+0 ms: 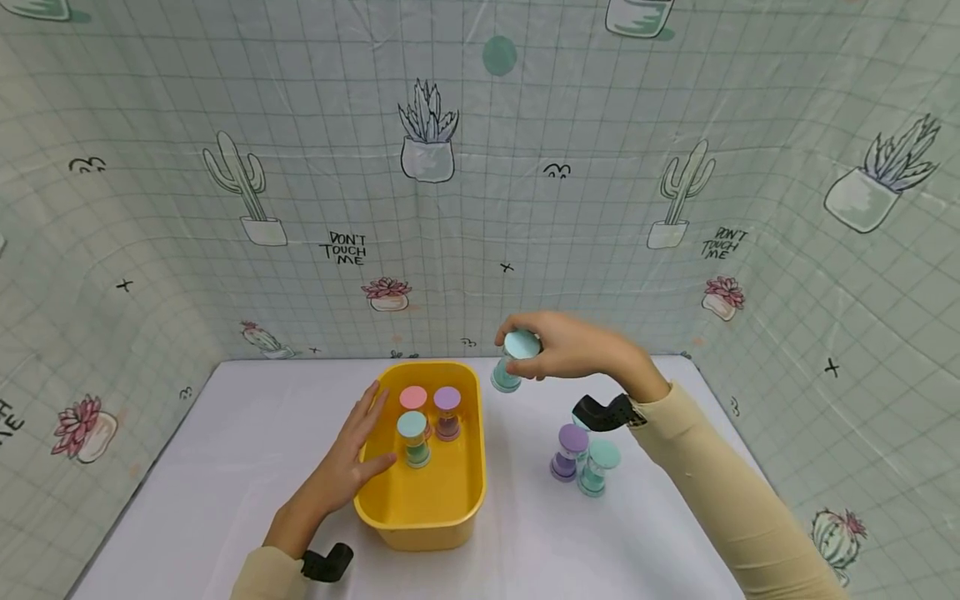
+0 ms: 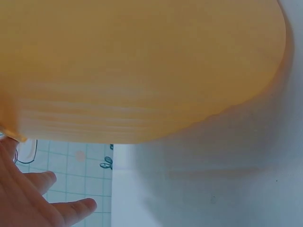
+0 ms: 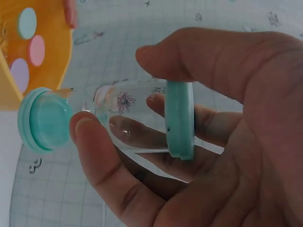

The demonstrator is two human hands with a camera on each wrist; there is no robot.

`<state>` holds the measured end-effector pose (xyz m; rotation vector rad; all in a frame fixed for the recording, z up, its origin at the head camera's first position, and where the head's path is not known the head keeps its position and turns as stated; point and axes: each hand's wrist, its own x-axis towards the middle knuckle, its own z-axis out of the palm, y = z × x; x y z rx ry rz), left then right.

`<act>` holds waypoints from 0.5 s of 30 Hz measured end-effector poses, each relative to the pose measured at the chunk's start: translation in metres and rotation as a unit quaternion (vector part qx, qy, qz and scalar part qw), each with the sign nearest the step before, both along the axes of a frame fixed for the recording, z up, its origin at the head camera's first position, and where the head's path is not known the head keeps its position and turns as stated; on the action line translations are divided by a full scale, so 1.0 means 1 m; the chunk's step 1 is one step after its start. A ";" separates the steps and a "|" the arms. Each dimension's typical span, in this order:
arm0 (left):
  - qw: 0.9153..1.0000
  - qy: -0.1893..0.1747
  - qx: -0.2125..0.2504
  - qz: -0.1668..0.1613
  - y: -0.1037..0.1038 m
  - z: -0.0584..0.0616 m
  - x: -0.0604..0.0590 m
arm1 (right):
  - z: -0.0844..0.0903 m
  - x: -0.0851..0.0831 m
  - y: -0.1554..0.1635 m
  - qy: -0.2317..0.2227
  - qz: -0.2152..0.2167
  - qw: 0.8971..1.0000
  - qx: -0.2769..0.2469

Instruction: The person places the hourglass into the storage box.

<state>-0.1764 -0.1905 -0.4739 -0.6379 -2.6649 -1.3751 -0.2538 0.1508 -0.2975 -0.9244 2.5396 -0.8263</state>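
My right hand [image 1: 566, 343] grips a teal-capped hourglass [image 3: 180, 123] between thumb and fingers, holding it above the table just right of the yellow bin [image 1: 420, 504]. In the right wrist view, teal sand fills the far end of its clear glass. My left hand [image 1: 348, 454] is at the bin's left rim, fingers spread along the outside and thumb reaching over the edge. Inside the bin stand a pink hourglass [image 1: 413, 398], a purple hourglass [image 1: 447, 402] and a teal hourglass [image 1: 412, 427]. The left wrist view shows mostly the bin's side wall [image 2: 142, 61].
On the white table [image 1: 525, 533], right of the bin, a purple hourglass [image 1: 573, 440] and a teal hourglass [image 1: 603, 457] stand close together. Another teal one shows partly behind them, under my right wrist. A patterned grid cloth [image 1: 465, 225] rises behind and at both sides.
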 end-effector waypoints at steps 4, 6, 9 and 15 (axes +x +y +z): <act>1.000 0.002 -0.001 -0.002 0.000 0.000 0.000 | -0.003 -0.003 -0.016 -0.021 0.025 0.999 0.008; 1.000 0.005 -0.001 -0.005 0.000 0.000 -0.001 | -0.003 -0.005 -0.024 -0.034 0.034 0.999 0.015; 1.000 0.007 0.001 -0.007 0.000 0.001 -0.002 | -0.006 -0.007 -0.034 -0.051 0.045 0.997 0.019; 1.000 0.004 0.004 -0.006 0.001 0.000 0.000 | -0.017 -0.011 -0.054 -0.083 0.084 0.993 0.015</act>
